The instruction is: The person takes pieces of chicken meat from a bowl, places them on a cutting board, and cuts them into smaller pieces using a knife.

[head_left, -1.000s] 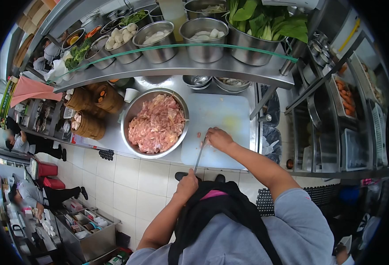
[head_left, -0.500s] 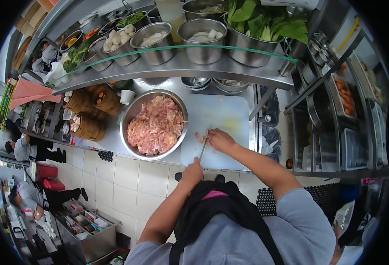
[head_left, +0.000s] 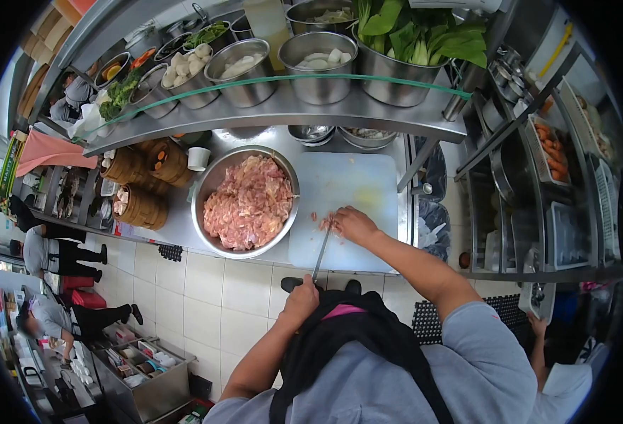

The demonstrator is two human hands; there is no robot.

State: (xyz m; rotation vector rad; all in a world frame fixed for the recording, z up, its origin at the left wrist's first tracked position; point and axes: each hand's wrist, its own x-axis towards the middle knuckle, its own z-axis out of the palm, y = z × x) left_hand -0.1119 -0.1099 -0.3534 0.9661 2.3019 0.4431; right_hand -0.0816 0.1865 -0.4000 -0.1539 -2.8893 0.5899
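Observation:
My left hand [head_left: 301, 299] is closed around the handle of a knife [head_left: 321, 255], at the near edge of the white cutting board [head_left: 311, 184]. The blade points away from me, its tip end beside the fingers of my right hand [head_left: 354, 225]. Those fingers are bent down over small pieces of raw meat [head_left: 327, 222] on the board; what lies under them is partly hidden. Left of the board stands a big steel bowl [head_left: 200, 219] heaped with raw meat chunks [head_left: 249, 203].
A steel shelf [head_left: 283, 113] with a glass edge crosses ahead, carrying metal pots of vegetables. Bamboo steamers [head_left: 142, 206] and a white cup [head_left: 198, 158] stand left. At right are a rack [head_left: 538, 275] and a person's hand [head_left: 537, 325] holding a tray [head_left: 538, 299].
My left hand has drawn the knife back toward my body, and the blade tip has come nearer me. My right hand stays about in place. At right, another person's tray has moved forward.

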